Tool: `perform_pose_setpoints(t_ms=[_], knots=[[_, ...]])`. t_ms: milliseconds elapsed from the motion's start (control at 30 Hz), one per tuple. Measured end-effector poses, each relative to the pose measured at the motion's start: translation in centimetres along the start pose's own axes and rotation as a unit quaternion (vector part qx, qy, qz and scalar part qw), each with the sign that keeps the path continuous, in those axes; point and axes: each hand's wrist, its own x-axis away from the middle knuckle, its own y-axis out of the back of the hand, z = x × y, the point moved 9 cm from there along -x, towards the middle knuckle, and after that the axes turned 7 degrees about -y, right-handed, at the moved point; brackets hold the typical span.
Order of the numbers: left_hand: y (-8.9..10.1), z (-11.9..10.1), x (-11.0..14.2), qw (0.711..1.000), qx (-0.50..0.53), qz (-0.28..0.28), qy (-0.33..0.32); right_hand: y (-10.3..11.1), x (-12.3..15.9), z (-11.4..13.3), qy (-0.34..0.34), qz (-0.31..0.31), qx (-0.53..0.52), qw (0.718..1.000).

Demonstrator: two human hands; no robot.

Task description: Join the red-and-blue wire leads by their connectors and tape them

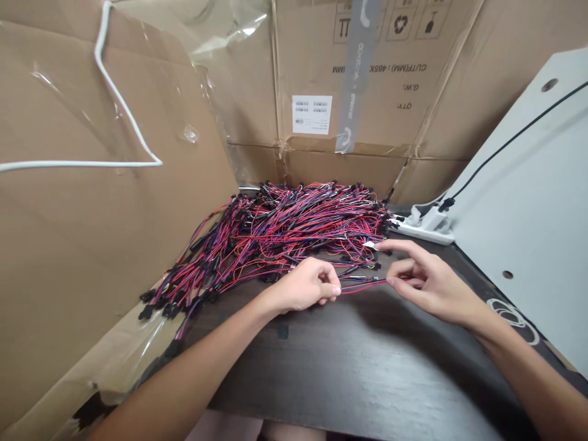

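Observation:
A large heap of red, black and purple wire leads (294, 229) with black connectors lies across the back of the dark table (349, 373). My left hand (305, 286) is curled, its thumb and fingers pinching one end of a thin red wire lead (362, 285). My right hand (420, 278) pinches the other end of that lead between thumb and middle fingers. Its index finger stretches toward the edge of the heap.
Cardboard walls stand at the left (92, 233) and back (367, 79), partly covered in clear plastic. A white cable (117, 92) runs over the left wall. A white power strip (425, 226) sits at the back right, beside a tilted grey panel (533, 202).

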Motion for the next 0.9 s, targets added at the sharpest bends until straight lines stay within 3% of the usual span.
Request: perform_pose_setpoints(t_ms=[600,900], knots=[[1.9,-1.3,0.0,0.997,-0.061,-0.040,-0.033,0.7,0.3,-0.1,0.021,-0.002,0.020,1.000],[2.3,-2.1,0.1,0.989,-0.108,-0.057,-0.082,1.1,0.2,-1.1,-0.006,-0.009,0.007,1.000]])
